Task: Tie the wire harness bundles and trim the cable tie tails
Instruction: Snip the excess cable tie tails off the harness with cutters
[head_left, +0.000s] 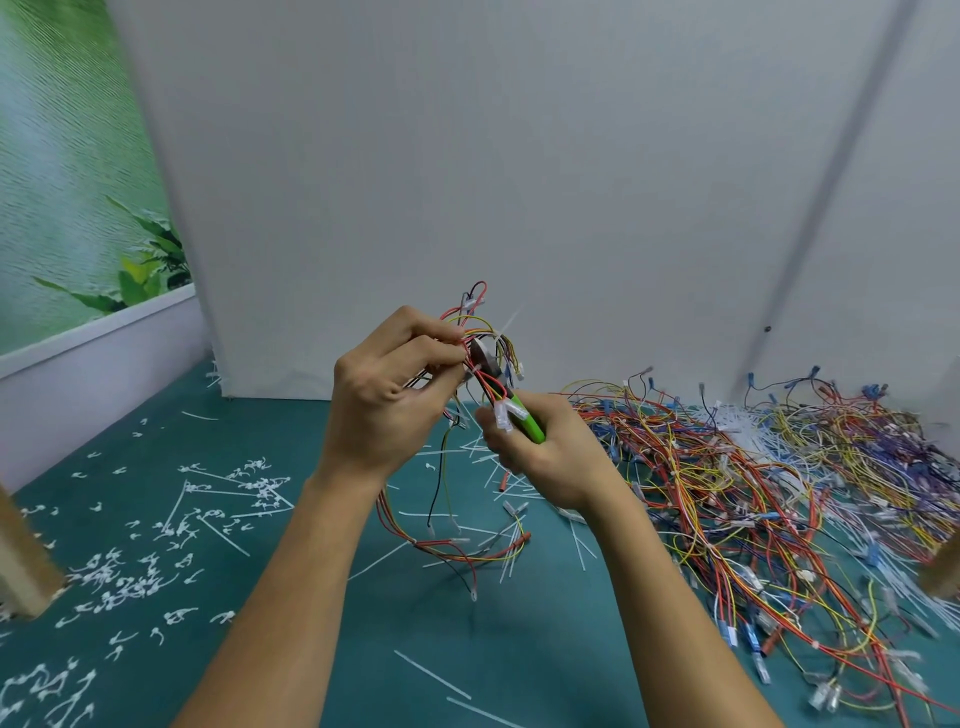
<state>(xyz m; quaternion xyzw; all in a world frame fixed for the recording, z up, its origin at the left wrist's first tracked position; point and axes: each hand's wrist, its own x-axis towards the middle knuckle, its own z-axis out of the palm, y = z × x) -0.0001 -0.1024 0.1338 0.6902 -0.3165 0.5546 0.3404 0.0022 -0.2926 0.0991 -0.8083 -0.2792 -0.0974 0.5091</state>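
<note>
The wire harness bundle (470, 325) is pinched by the curled grip of the raised left hand (384, 400); green-handled cutters (530, 423), pointed towards it, are clasped in the right hand (556, 457).

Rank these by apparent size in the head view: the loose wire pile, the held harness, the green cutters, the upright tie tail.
1. wire pile
2. held harness
3. green cutters, partly hidden by the right hand
4. tie tail

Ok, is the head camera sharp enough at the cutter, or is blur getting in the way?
Head view: cutter, harness, left hand and right hand fairly sharp; wire pile smears toward the right edge; wide-angle distortion leans the wall seam; no glare.
</note>
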